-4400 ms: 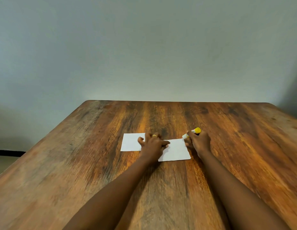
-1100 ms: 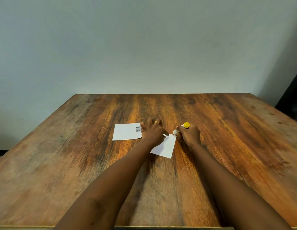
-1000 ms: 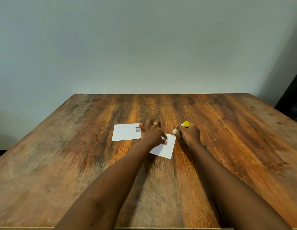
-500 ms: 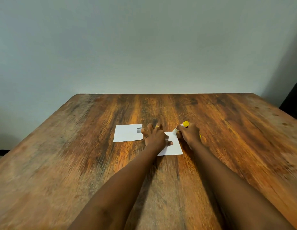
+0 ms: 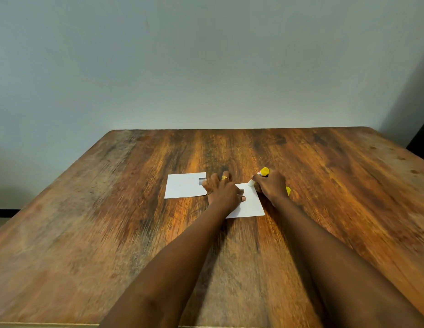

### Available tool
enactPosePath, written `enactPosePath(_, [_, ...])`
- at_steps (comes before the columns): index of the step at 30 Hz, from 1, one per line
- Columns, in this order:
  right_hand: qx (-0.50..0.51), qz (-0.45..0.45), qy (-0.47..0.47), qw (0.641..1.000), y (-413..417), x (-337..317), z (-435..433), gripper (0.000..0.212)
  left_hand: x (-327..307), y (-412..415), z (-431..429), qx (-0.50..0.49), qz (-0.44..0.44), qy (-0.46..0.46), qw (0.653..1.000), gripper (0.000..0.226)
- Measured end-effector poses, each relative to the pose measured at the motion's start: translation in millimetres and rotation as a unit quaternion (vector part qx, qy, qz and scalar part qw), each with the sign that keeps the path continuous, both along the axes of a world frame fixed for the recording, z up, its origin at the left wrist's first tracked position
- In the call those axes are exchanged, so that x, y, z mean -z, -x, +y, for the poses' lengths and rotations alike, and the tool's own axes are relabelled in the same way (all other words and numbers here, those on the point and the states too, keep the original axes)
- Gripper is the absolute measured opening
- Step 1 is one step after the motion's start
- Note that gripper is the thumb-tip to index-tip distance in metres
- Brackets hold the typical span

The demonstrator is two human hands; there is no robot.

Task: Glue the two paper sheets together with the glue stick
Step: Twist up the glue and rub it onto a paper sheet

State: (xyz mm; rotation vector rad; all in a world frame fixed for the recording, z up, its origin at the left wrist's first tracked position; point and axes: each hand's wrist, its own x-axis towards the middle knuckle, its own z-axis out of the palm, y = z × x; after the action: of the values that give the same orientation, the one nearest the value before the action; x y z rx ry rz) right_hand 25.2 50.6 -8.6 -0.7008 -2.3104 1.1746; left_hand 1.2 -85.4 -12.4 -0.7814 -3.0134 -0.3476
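Since ~1 s ago the nearer sheet (image 5: 250, 205) has swung from skewed to roughly square w/ the table (image 5: 111, 233) edge; the other sheet (image 5: 185, 185) hasn't shifted. Head view: my left hand (image 5: 224, 192) lies flat on the nearer sheet, fingers spread & straight, pressing it down, thumb pointing right across the paper, ring (image 5: 224, 178) on one finger. My right hand (image 5: 271, 188) is curled round the glue stick (image 5: 263, 172), yellow end up & away, whitish tip down at that sheet's far right corner, apparently touching it. Other sheet lies flat to the left, apart from the nearer one, its right edge at my left fingertips; can't tell if they touch. Small grey patch (image 5: 202, 181) on that edge. Yellow bit, prob. the cap (image 5: 288, 191), lies just right of my right hand.
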Motion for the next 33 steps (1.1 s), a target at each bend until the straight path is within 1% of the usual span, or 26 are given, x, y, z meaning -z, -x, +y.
enactPosePath(10, [0.011, -0.002, 0.006, 1.0, 3, 2, 2, 0.021, -2, -1, 0, -0.003, -0.007, -0.005, 1.0, 0.037])
enactPosePath(18, [-0.01, -0.019, -0.007, 1.0, 1, -4, 2, 0.017, -1, -3, 2, -0.01, 0.001, 0.009, 1.0, 0.039])
enactPosePath(24, [-0.026, -0.035, -0.016, 0.999, -5, -6, 2, 0.018, -2, -3, 2, -0.014, -0.002, 0.01, 1.0, 0.041])
enactPosePath(33, [-0.024, -0.055, 0.005, 0.998, -19, -10, -1, 0.018, -2, -4, 3, -0.017, -0.002, 0.011, 1.0, 0.039])
